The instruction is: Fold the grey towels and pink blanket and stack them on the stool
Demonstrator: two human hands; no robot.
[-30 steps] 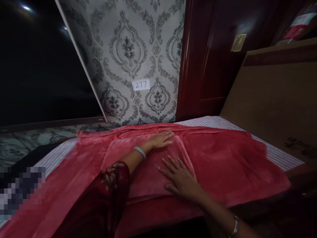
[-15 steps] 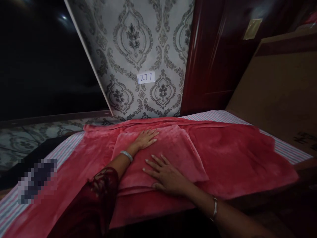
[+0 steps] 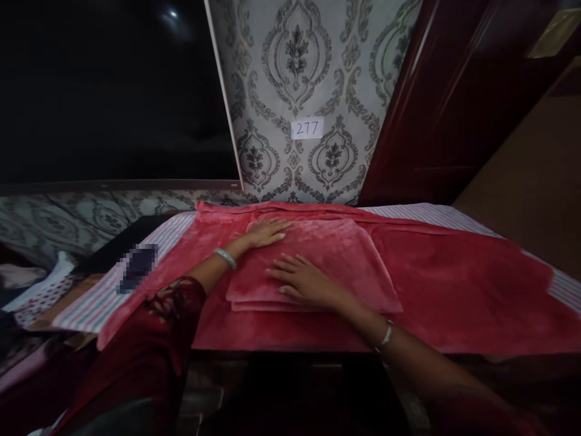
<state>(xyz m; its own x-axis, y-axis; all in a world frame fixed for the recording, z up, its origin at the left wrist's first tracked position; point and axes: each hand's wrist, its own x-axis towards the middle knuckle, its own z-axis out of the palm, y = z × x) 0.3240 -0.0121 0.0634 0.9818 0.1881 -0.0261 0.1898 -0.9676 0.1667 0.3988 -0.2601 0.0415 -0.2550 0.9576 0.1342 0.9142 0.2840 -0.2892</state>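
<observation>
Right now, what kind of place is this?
Likely a room in a home: patterned wallpaper, a dark red wooden door, and a striped sheet under a red folded cloth where both hands rest flat.

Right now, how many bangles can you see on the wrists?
2. One pale bangle on the left wrist, beside the folded cloth; one silver bangle on the right wrist, at the table's near edge. Sleeves may hide more.

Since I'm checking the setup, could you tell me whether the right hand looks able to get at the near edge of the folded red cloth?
Probably yes: the right hand lies flat on the folded red cloth, close to its near edge, with nothing between them.
</observation>
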